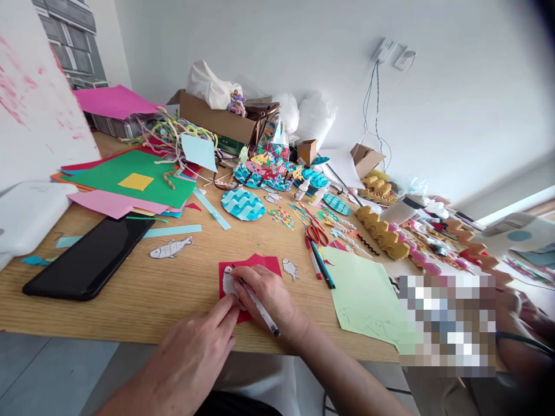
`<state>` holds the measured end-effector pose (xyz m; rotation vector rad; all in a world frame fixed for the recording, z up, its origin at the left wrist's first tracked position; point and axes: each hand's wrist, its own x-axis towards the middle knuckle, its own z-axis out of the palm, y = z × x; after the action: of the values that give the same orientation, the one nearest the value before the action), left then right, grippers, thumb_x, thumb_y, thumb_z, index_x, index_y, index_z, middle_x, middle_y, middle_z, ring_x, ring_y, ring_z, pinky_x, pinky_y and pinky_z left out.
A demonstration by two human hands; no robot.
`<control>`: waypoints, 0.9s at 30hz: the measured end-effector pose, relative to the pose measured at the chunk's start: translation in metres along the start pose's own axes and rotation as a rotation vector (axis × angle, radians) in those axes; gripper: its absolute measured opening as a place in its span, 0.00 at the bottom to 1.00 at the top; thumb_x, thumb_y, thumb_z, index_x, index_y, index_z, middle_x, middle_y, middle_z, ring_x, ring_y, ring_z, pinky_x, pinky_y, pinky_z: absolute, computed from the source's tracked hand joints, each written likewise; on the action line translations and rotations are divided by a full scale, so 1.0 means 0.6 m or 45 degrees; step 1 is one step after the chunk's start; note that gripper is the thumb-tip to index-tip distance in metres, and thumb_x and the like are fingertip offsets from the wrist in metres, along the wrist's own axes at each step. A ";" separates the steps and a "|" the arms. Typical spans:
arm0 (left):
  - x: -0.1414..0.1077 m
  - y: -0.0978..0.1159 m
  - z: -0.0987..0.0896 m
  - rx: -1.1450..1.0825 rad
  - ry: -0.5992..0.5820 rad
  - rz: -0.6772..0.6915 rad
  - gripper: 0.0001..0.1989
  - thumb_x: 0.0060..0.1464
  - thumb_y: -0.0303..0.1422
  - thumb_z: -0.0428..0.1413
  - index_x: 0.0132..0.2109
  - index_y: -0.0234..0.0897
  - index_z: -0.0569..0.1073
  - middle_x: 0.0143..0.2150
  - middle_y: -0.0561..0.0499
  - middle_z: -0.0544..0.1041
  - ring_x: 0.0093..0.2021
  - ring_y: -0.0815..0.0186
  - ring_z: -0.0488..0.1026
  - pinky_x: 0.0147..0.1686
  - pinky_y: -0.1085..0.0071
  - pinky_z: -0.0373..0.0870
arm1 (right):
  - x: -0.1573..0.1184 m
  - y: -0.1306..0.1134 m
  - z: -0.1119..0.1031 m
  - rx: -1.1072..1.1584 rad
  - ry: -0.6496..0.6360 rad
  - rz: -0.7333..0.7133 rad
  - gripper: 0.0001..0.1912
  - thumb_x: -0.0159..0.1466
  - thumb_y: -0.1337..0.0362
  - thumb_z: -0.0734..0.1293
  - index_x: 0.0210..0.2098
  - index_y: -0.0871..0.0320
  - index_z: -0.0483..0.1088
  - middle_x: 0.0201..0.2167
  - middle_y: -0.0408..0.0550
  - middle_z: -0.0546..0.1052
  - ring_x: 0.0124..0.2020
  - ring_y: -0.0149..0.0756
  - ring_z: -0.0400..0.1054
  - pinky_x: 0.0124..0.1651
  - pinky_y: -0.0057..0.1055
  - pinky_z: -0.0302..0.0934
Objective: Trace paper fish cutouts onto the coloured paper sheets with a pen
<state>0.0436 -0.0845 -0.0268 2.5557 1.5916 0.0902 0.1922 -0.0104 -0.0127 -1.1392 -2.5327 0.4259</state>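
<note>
My right hand (271,294) grips a slim pen (264,312) with a clear barrel and a dark end, its tip down at the edge of a white paper fish cutout (228,281). The cutout lies on a piece of red paper (269,264) at the table's front. With its fingertips together, my left hand (195,341) presses the cutout's lower part against the red paper; the fingers hide some of it. Another fish cutout (171,248) lies to the left, and a smaller fish cutout (290,270) just right of the red paper.
A black phone (89,257) and stacked coloured paper (99,176) lie left. To the right are markers (324,266), red scissors (318,234) and a light green sheet (359,289). Decorated blue ovals (243,204), glue bottles (302,189) and a cardboard box (217,118) stand behind. Another person sits at right.
</note>
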 end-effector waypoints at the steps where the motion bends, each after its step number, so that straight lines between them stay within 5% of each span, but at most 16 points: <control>1: -0.002 -0.003 0.004 0.009 0.067 0.023 0.22 0.53 0.21 0.44 0.53 0.36 0.69 0.53 0.44 0.72 0.41 0.58 0.76 0.37 0.62 0.76 | -0.002 0.001 0.000 0.000 0.009 -0.014 0.11 0.64 0.68 0.58 0.44 0.60 0.69 0.34 0.50 0.76 0.35 0.35 0.70 0.38 0.28 0.62; 7: -0.011 -0.024 0.021 0.150 0.480 0.196 0.23 0.51 0.18 0.39 0.45 0.34 0.74 0.44 0.46 0.77 0.46 0.58 0.72 0.46 0.59 0.70 | -0.020 -0.002 -0.001 0.081 0.156 0.099 0.13 0.62 0.68 0.61 0.47 0.60 0.67 0.39 0.51 0.76 0.38 0.36 0.70 0.41 0.30 0.64; 18: -0.020 -0.060 0.029 0.235 0.688 0.379 0.22 0.59 0.21 0.37 0.41 0.34 0.76 0.44 0.47 0.78 0.46 0.61 0.71 0.46 0.64 0.65 | -0.041 -0.033 0.010 -0.090 0.073 0.219 0.20 0.59 0.69 0.66 0.51 0.63 0.64 0.45 0.56 0.73 0.46 0.44 0.66 0.48 0.41 0.63; 27: -0.016 -0.066 0.028 0.183 0.622 0.389 0.22 0.58 0.20 0.38 0.42 0.37 0.75 0.44 0.51 0.78 0.48 0.62 0.70 0.49 0.64 0.64 | -0.036 -0.033 0.013 -0.081 0.097 0.285 0.16 0.60 0.74 0.62 0.48 0.62 0.66 0.41 0.54 0.74 0.45 0.41 0.67 0.48 0.37 0.63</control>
<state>0.0063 -0.0772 -0.0490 3.0408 1.3526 0.7026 0.1895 -0.0404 -0.0156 -1.4415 -2.3779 0.3513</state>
